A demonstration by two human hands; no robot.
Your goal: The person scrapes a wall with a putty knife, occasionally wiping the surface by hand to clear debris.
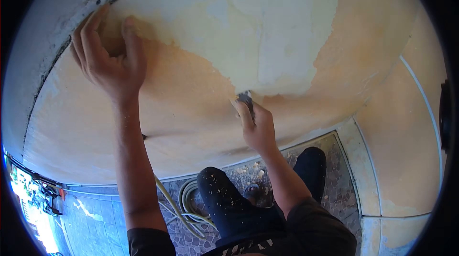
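Note:
An orange-painted wall [181, 98] fills most of the head view, with a large pale patch [287, 31] where the paint is off. My right hand [259, 127] is closed around a small dark scraper [245, 98], held against the wall at the patch's lower edge. Most of the scraper's handle is hidden in my fingers. Up at the left, my left hand [107, 57] leans on the wall with its fingers apart. Its fingertips are by the dark gap [67, 45] along the wall's edge, and it holds nothing.
Paint flakes [253, 172] litter the patterned tile floor between my knees. A coiled hose [189, 198] lies on the floor to the left. The wall turns a corner at the right, with pale trim [366, 160]. A small dark hole or peg [144, 137] marks the wall.

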